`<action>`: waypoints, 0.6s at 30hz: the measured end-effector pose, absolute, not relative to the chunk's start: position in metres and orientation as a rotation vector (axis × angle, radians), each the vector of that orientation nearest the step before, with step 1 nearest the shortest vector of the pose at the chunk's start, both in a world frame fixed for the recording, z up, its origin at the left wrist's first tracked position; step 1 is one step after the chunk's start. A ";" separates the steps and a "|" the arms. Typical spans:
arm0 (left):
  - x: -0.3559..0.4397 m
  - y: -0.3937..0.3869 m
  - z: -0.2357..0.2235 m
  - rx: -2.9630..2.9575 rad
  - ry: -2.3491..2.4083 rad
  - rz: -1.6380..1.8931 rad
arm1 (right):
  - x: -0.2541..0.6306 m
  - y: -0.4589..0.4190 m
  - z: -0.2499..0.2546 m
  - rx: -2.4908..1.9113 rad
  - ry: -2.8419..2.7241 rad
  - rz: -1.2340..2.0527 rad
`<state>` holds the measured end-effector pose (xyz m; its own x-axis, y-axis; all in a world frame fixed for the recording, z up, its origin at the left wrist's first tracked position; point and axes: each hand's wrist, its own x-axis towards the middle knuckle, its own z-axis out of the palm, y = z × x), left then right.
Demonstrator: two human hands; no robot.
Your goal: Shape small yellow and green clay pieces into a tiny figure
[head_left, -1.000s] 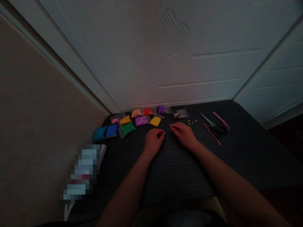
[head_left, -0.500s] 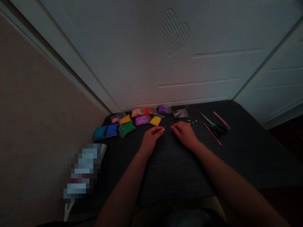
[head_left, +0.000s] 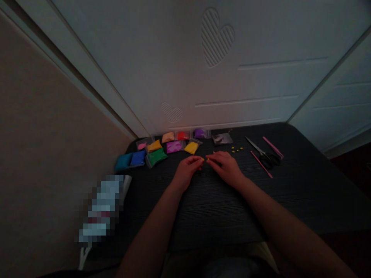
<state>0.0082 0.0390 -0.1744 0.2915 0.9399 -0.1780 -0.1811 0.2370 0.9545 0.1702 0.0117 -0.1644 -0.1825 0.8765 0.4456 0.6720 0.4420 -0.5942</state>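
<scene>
My left hand [head_left: 187,170] is closed in a pinch, with a small yellow piece of clay [head_left: 202,159] at its fingertips. Just to the right, my right hand [head_left: 224,166] pinches another tiny yellow bit [head_left: 208,159] between thumb and forefinger. The two sets of fingertips almost meet above the dark table. Beyond my right hand lie several small yellow pieces [head_left: 237,150]. A bag of yellow clay [head_left: 191,147] rests behind my left hand.
Clay bags, among them green [head_left: 156,157], blue [head_left: 138,158] and purple [head_left: 199,133], line the back left of the table [head_left: 208,208]. Scissors [head_left: 262,154], a pink stick tool [head_left: 261,164] and another pink tool [head_left: 273,147] lie right. A power strip-like, blurred object [head_left: 101,208] is at left.
My right hand has come closer to the left, and a yellow bit now shows at its fingertips. The piece in my left hand shows less. The view has shifted slightly.
</scene>
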 end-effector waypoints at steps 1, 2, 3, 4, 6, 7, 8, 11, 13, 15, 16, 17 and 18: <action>0.008 0.039 -0.174 1.009 0.943 0.949 | 0.170 0.011 -0.164 -1.290 -1.921 0.353; 0.009 0.038 -0.174 0.997 0.938 0.947 | 0.169 0.010 -0.163 -1.279 -1.910 0.368; 0.009 0.038 -0.174 0.985 0.934 0.946 | 0.169 0.010 -0.163 -1.271 -1.898 0.384; 0.009 0.038 -0.173 0.973 0.929 0.947 | 0.169 0.010 -0.163 -1.265 -1.885 0.399; 0.008 0.038 -0.173 0.952 0.919 0.949 | 0.169 0.011 -0.164 -1.265 -1.852 0.424; 0.008 0.037 -0.172 0.943 0.912 0.951 | 0.169 0.011 -0.165 -1.271 -1.834 0.435; 0.007 0.037 -0.172 0.934 0.904 0.955 | 0.169 0.012 -0.166 -1.279 -1.817 0.446; 0.006 0.037 -0.170 0.910 0.881 0.964 | 0.169 0.012 -0.168 -1.306 -1.780 0.483; 0.006 0.037 -0.169 0.899 0.870 0.968 | 0.170 0.012 -0.169 -1.315 -1.767 0.509; 0.006 0.037 -0.169 0.892 0.866 0.972 | 0.171 0.012 -0.169 -1.321 -1.757 0.529; 0.006 0.038 -0.169 0.891 0.868 0.974 | 0.172 0.012 -0.169 -1.322 -1.754 0.536; 0.006 0.038 -0.170 0.890 0.874 0.974 | 0.172 0.012 -0.168 -1.323 -1.753 0.541; 0.006 0.038 -0.170 0.891 0.881 0.972 | 0.173 0.012 -0.168 -1.325 -1.754 0.546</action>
